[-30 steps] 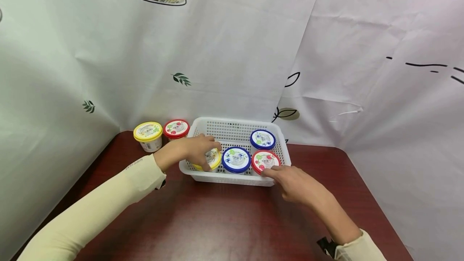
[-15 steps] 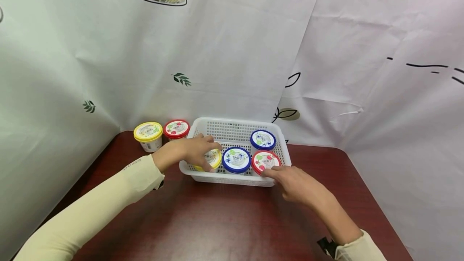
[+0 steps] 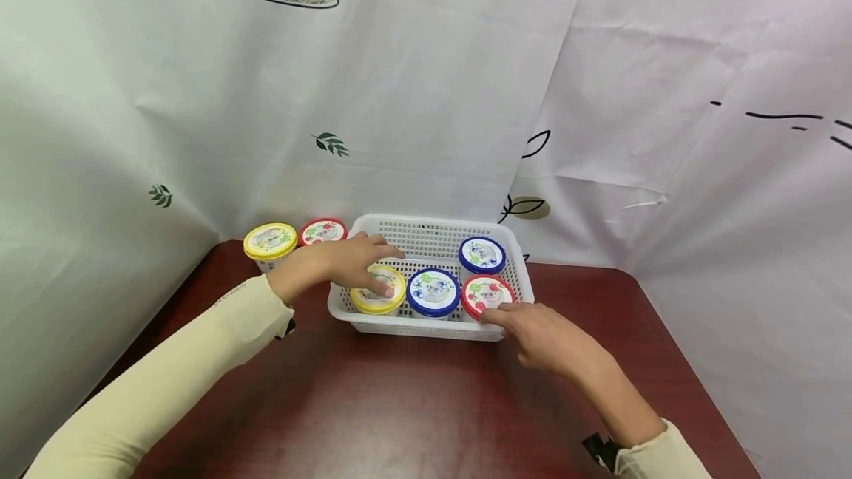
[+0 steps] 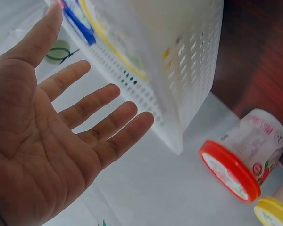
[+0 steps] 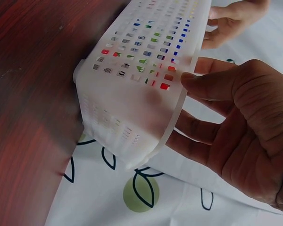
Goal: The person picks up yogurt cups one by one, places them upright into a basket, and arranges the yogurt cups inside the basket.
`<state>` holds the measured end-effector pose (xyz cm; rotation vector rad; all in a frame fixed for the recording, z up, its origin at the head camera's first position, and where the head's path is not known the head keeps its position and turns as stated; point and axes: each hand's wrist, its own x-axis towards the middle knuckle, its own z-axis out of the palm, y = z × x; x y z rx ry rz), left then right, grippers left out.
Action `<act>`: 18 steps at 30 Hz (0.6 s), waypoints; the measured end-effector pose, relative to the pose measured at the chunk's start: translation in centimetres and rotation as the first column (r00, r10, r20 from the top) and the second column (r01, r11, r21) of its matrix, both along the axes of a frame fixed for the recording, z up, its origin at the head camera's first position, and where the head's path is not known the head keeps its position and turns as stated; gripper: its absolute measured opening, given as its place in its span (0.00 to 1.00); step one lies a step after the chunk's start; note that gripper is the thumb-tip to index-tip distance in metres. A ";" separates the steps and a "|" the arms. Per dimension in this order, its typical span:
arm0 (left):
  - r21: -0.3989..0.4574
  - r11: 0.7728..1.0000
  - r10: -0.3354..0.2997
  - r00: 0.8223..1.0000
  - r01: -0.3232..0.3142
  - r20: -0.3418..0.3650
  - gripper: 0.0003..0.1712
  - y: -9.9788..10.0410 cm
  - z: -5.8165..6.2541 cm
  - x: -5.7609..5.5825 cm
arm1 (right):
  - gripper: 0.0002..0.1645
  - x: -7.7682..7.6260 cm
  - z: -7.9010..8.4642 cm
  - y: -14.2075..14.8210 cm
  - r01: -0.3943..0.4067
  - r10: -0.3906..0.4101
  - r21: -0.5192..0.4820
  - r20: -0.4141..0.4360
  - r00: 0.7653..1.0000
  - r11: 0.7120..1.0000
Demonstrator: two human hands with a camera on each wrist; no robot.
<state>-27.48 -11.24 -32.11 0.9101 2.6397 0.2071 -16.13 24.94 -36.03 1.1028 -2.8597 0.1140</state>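
A white perforated plastic basket (image 3: 426, 328) holds several lidded tubs. Along its near side stand a yellow-lidded tub (image 3: 378, 294), a blue-lidded tub (image 3: 434, 293) and a red-lidded tub (image 3: 488, 294); a second blue-lidded tub (image 3: 482, 254) is behind at the right. My left hand (image 3: 353, 260) hovers over the basket's left end with fingers spread, above the yellow lid. In the left wrist view its palm is bare. At the near right corner my right hand (image 3: 549, 338) grips the basket's rim, thumb outside and fingers inside, as the right wrist view shows.
Outside the basket at the left stand another yellow-lidded tub (image 3: 270, 242) and a red-lidded tub (image 4: 236, 165); my left arm partly covers them in the head view. The dark red table (image 3: 413, 412) ends against white patterned cloth (image 3: 433, 94) at the back and sides.
My left hand has let go of the yellow-lidded tub in the basket, opened and lifted slightly up and left, baring more of its lid. My right hand stays at the basket's corner.
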 end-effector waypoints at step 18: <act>0.090 0.993 0.087 0.994 -0.081 -0.060 0.43 -4.2 1.9 -1.7 | 0.25 0.1 0.1 0.0 -0.016 0.016 -0.014 -0.013 1.000 1.000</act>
